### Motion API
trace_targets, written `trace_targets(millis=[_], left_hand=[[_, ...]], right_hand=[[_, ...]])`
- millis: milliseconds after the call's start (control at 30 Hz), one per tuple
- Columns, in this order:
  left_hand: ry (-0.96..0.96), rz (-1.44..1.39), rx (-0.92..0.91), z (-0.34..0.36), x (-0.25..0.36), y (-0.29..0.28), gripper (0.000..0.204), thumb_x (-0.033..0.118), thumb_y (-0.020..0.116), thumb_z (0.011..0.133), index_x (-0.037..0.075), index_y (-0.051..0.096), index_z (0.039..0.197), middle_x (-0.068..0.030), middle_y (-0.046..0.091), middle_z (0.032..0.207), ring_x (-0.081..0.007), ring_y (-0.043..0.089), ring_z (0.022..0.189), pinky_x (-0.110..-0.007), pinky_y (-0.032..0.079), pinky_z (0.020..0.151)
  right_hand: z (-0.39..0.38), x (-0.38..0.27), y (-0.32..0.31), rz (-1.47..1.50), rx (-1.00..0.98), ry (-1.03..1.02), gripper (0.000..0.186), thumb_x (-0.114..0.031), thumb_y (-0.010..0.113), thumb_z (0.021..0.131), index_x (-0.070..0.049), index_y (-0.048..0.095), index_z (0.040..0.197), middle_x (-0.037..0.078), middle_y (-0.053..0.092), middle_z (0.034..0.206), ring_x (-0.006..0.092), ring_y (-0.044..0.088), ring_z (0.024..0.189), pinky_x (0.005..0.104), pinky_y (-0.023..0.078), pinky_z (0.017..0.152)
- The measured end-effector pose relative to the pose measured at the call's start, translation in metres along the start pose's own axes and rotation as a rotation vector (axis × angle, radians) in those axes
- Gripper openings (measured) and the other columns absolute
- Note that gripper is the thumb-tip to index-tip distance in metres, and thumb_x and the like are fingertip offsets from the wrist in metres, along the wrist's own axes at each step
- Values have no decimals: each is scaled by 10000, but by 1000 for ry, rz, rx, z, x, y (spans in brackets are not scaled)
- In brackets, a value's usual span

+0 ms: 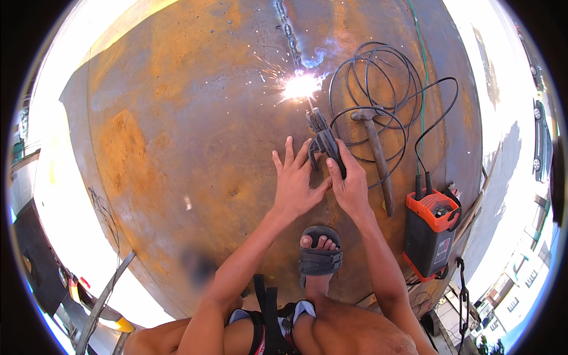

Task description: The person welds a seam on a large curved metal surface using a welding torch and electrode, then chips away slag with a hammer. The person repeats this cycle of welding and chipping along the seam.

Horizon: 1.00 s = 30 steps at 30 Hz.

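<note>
My right hand (349, 183) grips a dark electrode holder (322, 142), whose thin electrode (310, 103) points into a bright, sparking arc (300, 86) with bluish smoke. A bumpy weld seam (289, 35) runs upward from the glare. The arc hides where the electrode tip meets the rusty steel plate (148, 177). My left hand (299, 180) has its fingers spread low on the plate, beside the holder; whether a fingertip touches the holder is unclear. A hammer (376, 154) lies just right of the holder, among looped black cables (355, 65).
A black-and-orange welding machine (426, 236) stands at lower right, with cable plugs on top and a chain (462, 290) beyond it. A green line (417, 29) runs along the right side. My sandalled foot (319, 254) is on the plate. Metal bars (106, 290) edge the left.
</note>
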State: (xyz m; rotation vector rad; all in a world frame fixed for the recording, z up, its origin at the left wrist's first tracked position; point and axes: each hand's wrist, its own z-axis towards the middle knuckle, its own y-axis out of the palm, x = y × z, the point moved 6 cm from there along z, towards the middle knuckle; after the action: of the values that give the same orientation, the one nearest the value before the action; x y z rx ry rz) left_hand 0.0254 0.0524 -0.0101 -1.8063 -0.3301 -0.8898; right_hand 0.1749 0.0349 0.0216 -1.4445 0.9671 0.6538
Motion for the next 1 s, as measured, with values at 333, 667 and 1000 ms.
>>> trace_targets(millis=[333,667,1000], left_hand=[[-7,11,-5,0,0,0,648,428,811,893,128,662,1449,-126,456,1692,-522,179,1641,-806,109,1243],[-9,-2,1,0,1,-1,627,431,806,895,119,681,1424,-128,467,1685,-523,178,1642,-803,115,1244],[-6,-3,5,0,0,-1,626,430,808,894,116,683,1421,-128,466,1686,-527,191,1637,-803,119,1243]], right_hand=[[0,0,0,-4,-8,11,497,-201,654,1096,63,551,1503,305,689,1363,459,690,1236,473,552,1009],[-1,1,0,-6,-8,17,497,-215,651,1099,56,553,1504,299,688,1369,460,686,1244,474,547,1016],[-1,2,1,-9,-15,30,501,-223,647,1102,50,548,1511,301,685,1372,460,683,1251,475,545,1023]])
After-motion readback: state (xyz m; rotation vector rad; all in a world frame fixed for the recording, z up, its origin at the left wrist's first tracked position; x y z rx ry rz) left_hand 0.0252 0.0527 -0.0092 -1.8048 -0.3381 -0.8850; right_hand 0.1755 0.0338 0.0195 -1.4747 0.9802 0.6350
